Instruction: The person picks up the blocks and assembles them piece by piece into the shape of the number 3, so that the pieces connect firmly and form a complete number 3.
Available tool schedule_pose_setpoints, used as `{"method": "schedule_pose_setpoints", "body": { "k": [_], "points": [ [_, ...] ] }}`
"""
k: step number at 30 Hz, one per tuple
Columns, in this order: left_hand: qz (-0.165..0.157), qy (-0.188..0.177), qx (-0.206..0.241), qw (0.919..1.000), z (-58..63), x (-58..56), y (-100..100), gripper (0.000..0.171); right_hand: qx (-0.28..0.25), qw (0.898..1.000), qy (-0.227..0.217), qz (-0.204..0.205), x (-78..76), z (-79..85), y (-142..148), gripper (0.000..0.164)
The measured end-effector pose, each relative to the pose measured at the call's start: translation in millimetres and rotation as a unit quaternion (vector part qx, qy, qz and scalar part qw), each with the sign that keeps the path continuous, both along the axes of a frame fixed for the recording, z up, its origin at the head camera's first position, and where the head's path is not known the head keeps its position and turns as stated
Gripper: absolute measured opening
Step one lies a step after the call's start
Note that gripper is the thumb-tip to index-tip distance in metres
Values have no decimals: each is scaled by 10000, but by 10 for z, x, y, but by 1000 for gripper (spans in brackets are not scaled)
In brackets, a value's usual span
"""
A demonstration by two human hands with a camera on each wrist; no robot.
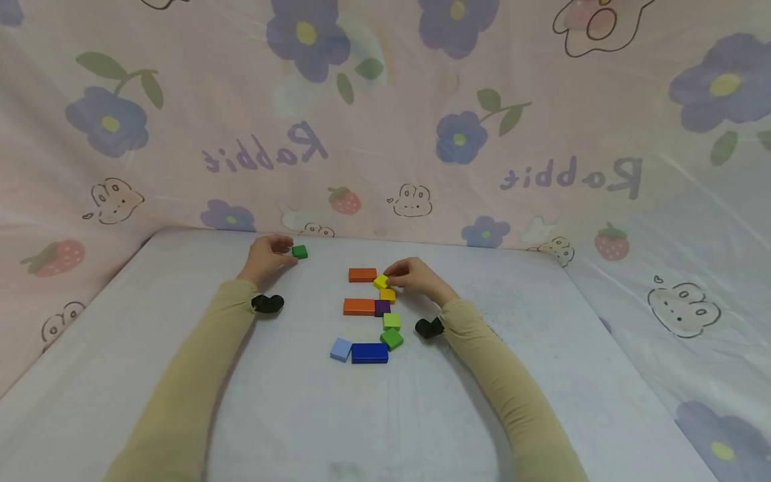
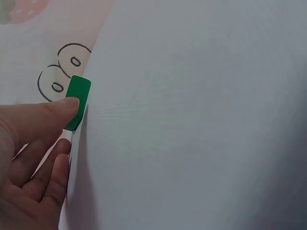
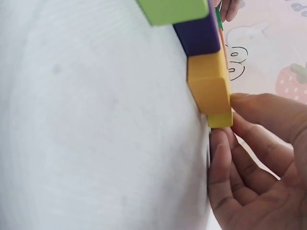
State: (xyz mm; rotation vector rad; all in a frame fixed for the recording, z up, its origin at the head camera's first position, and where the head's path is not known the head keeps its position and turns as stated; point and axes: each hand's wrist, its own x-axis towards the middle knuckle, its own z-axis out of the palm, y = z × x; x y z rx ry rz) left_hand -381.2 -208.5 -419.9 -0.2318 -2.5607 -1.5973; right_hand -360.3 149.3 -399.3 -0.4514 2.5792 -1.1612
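Observation:
At the far left of the table, my left hand pinches a green block. The left wrist view shows the thumb lying against this green block. With thumb and fingers my right hand holds a yellow block, which sits turned at the right end of an orange-red block. In the right wrist view an orange-yellow block partly hides the yellow one. Nearer lie a second orange-red block, a purple block and a lime block.
Closer to me are a green block, a dark blue block and a tilted light blue block. Everything lies on a white-covered table. A patterned cloth rises behind the table's far edge.

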Motion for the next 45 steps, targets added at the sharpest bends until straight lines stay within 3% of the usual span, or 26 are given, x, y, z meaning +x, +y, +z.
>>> {"method": "schedule_pose_setpoints", "body": {
  "k": [16, 32, 45],
  "points": [
    [195, 131, -246, 9994, -44, -24, 65, 46, 6, 10000, 13, -15, 1, 0, 2, 25],
    [414, 41, -253, 9988, -55, -4, 85, 43, -42, 9999, -104, -37, 8, -6, -11, 25],
    [238, -89, -152, 9996, 34, 30, 155, 43, -31, 10000, -49, 1, 3, 0, 1, 25]
  ]
}}
